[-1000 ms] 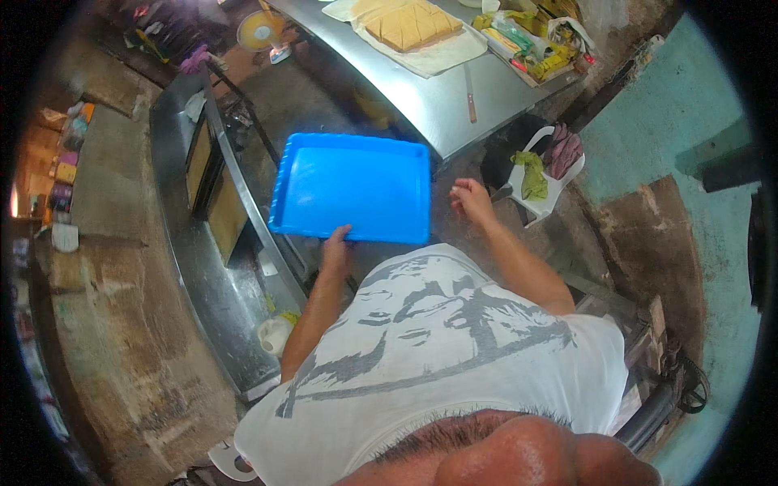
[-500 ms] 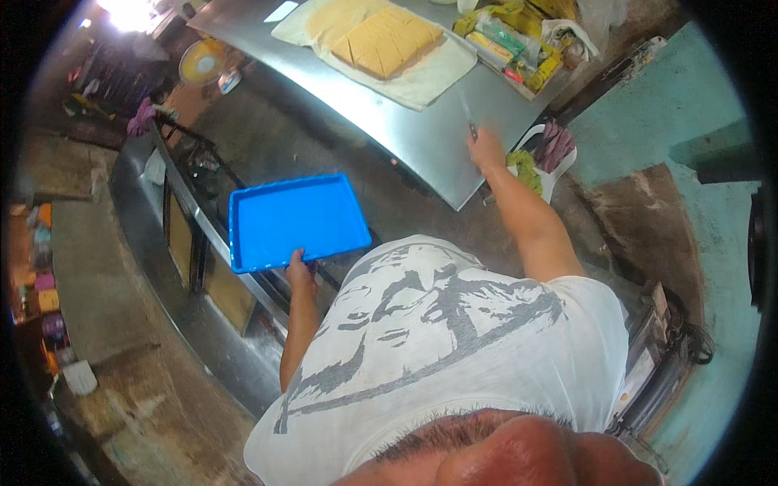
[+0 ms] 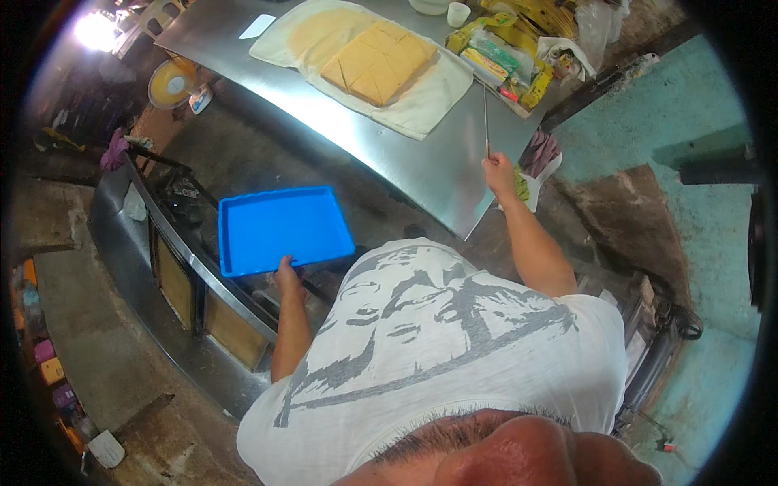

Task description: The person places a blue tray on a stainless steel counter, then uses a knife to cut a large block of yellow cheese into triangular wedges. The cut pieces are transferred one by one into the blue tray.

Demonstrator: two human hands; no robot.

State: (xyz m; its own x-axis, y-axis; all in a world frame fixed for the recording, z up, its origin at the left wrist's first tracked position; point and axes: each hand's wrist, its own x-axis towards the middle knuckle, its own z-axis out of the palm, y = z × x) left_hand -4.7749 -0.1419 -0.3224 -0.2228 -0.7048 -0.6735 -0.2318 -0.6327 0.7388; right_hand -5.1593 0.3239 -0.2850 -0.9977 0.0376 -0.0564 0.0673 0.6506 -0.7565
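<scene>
My left hand [image 3: 288, 277] grips the near edge of a shallow blue tray [image 3: 284, 230] with nothing in it, held away from the table. In my right hand [image 3: 500, 175] is a knife [image 3: 486, 121], its long thin blade pointing away from me over the right end of the metal table [image 3: 348, 113]. A yellow slab of sponge cake [image 3: 379, 63], scored with slanting cuts, lies on a pale cloth [image 3: 442, 109] farther back on that table. Neither hand touches the cake.
At the table's far right sits a box of packets and yellow wrappers [image 3: 502, 61], with a white cup [image 3: 458, 14] behind it. A white chair [image 3: 545, 174] holding cloths stands beyond my right hand. A metal-framed counter [image 3: 198, 235] runs along the left.
My right hand has shifted slightly right and nearer, and the knife now shows edge-on, pointing straighter away. The view has moved; the tray stays in my left hand.
</scene>
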